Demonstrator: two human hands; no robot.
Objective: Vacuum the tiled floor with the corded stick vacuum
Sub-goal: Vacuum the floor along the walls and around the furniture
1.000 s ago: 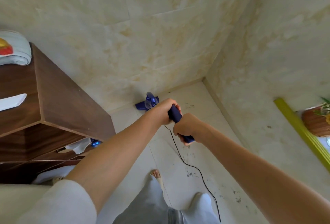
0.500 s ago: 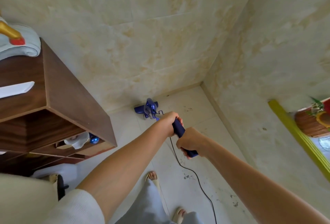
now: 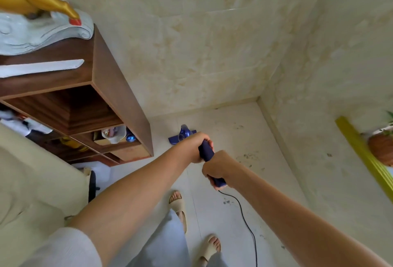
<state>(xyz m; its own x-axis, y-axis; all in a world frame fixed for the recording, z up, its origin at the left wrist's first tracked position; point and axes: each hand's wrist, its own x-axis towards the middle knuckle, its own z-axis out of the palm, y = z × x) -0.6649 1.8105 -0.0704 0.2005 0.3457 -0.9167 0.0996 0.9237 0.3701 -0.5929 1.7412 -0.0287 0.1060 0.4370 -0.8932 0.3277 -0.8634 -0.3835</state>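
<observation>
Both my hands clamp the blue handle (image 3: 205, 152) of the stick vacuum — left hand (image 3: 191, 147) above, right hand (image 3: 217, 166) below, as half a second ago. The vacuum head (image 3: 182, 135) rests on the tiled floor (image 3: 229, 130) near the wall — now closer to the wooden shelf (image 3: 119, 96). The cord (image 3: 244, 215) trails behind.

The person has on a white ribbed sleeve (image 3: 63, 247) on the left arm, pushed up above the elbow. The right arm is bare. The legs are in loose, light grey-blue trousers (image 3: 165, 243). On the feet are soft cream slides (image 3: 209, 249) with open toes.
</observation>
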